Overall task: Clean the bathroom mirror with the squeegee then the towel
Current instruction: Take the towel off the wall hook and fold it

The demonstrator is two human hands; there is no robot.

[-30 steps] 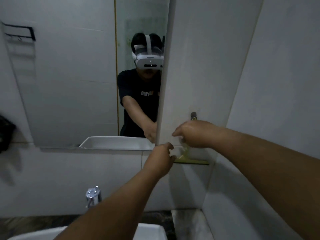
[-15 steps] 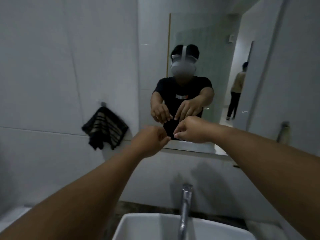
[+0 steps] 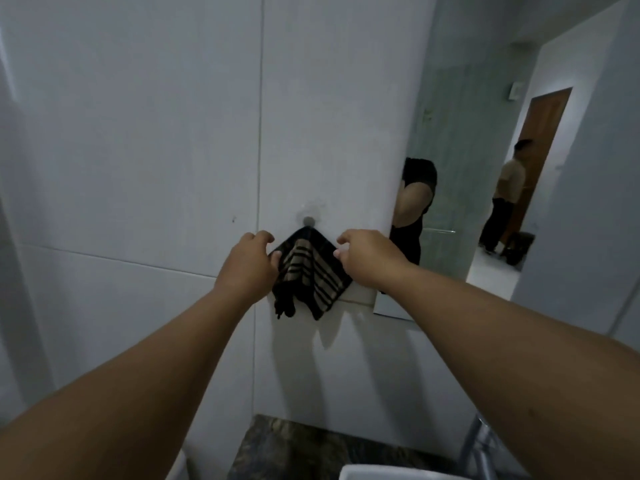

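Here both hands flank the striped towel (image 3: 308, 271) hanging from its hook (image 3: 308, 221); left hand (image 3: 247, 263) touches it, right hand (image 3: 367, 256) beside, fingers loosely spread, gripping nothing.

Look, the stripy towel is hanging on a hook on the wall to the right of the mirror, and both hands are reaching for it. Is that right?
Not quite. The head view shows the striped towel hanging from the wall hook to the left of the mirror, not the right. The rest holds: the left hand and the right hand are both reaching for it, one on each side.
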